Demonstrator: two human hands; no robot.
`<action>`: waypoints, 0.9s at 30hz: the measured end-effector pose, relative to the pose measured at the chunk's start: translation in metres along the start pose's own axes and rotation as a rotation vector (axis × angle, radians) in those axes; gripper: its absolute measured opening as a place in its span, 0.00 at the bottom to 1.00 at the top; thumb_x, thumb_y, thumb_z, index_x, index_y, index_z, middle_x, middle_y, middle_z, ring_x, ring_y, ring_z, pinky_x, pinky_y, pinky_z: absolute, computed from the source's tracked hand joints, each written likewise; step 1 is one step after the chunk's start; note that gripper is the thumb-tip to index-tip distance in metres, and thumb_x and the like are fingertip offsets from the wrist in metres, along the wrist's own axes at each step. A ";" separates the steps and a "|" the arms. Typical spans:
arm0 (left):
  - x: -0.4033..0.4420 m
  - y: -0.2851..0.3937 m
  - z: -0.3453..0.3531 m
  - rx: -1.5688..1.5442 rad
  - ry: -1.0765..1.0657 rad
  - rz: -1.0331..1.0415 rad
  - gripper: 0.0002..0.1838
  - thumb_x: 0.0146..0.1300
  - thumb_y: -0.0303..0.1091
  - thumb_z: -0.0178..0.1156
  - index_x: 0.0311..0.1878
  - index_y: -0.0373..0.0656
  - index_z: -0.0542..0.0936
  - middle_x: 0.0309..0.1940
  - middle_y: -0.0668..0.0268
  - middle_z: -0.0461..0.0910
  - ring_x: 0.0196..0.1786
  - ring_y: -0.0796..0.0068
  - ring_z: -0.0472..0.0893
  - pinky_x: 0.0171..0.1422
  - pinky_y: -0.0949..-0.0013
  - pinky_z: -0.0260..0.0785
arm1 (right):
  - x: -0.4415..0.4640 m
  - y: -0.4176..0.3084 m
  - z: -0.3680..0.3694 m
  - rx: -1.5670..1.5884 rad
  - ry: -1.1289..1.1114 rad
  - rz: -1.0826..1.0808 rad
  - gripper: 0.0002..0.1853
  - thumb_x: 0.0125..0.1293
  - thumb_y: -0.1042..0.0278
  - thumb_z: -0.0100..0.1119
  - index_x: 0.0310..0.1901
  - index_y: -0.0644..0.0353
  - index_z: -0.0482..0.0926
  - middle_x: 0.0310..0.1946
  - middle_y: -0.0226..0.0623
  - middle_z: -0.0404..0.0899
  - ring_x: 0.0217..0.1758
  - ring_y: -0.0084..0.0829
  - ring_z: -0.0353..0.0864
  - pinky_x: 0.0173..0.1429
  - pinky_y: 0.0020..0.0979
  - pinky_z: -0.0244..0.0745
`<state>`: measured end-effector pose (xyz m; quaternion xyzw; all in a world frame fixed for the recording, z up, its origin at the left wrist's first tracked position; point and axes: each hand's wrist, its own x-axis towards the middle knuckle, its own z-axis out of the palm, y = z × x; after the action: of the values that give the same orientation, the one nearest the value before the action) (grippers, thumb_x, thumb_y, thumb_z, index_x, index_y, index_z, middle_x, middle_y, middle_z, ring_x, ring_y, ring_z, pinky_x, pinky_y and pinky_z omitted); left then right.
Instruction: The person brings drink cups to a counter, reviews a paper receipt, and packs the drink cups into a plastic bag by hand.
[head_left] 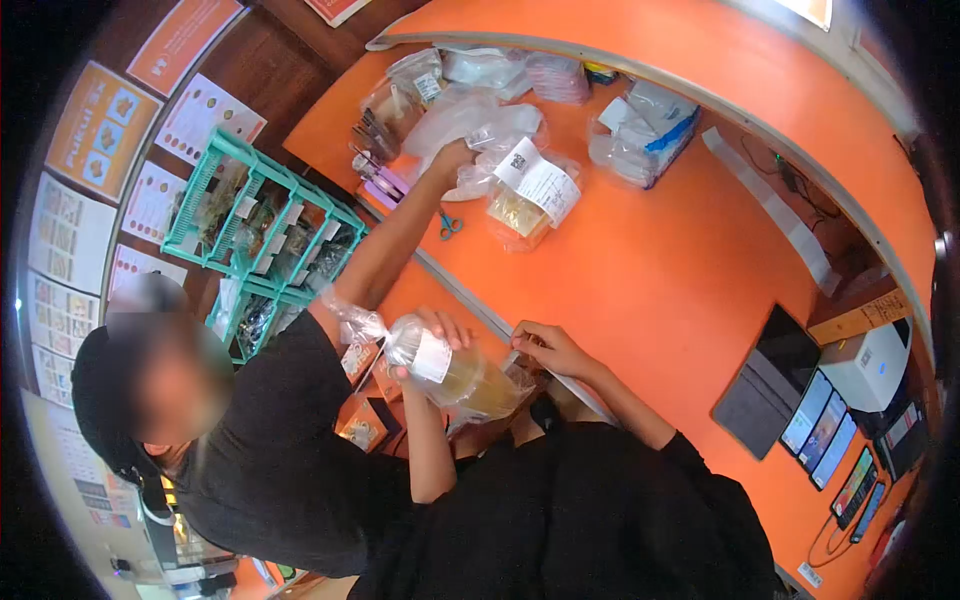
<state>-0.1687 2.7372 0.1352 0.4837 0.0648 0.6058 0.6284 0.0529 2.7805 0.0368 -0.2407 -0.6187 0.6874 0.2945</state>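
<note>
My left hand [440,330] is wrapped round a clear plastic bag [480,385], knotted at its upper left end. Inside is a yellowish liquid or container, and a white label [432,356] sticks to the bag's side. At the counter's front edge, my right hand [550,350] has its fingers bent and drawn together, close to the bag's lower right end. Whatever its fingertips hold is too small to make out. Farther back on the orange counter stands a bagged food container [520,215] with a printed receipt [540,182] on top.
A co-worker at left stretches an arm [400,225] to plastic bags [450,120]. Teal scissors [450,225] lie nearby. Green baskets [265,225] stand left; wrapped packs [645,130] lie behind. A tablet [765,380], phones [855,485] and a white printer [870,365] sit at right.
</note>
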 end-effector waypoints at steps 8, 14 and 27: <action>0.015 -0.027 0.002 0.571 0.467 -0.120 0.37 0.41 0.51 0.75 0.52 0.41 0.73 0.42 0.59 0.79 0.47 0.65 0.78 0.58 0.60 0.69 | -0.027 0.008 -0.045 -0.144 0.285 -0.109 0.07 0.73 0.68 0.53 0.42 0.61 0.78 0.31 0.26 0.78 0.33 0.17 0.75 0.40 0.24 0.71; 0.061 -0.090 -0.009 0.884 0.752 0.087 0.36 0.46 0.28 0.78 0.59 0.39 0.71 0.50 0.65 0.76 0.52 0.71 0.77 0.60 0.64 0.70 | -0.070 -0.006 -0.068 -0.182 0.462 -0.065 0.09 0.72 0.65 0.54 0.41 0.63 0.76 0.31 0.32 0.79 0.34 0.22 0.75 0.42 0.28 0.72; 0.059 -0.122 -0.054 1.053 0.730 -0.006 0.43 0.49 0.30 0.78 0.67 0.32 0.67 0.61 0.55 0.72 0.61 0.62 0.74 0.69 0.60 0.65 | -0.144 -0.050 -0.356 -1.563 1.369 0.075 0.23 0.62 0.66 0.55 0.60 0.58 0.74 0.61 0.45 0.75 0.62 0.51 0.73 0.64 0.49 0.70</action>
<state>-0.1046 2.8390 0.0527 0.4900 0.5649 0.6167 0.2460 0.4080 2.9343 0.0397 -0.7223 -0.5844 -0.1802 0.3229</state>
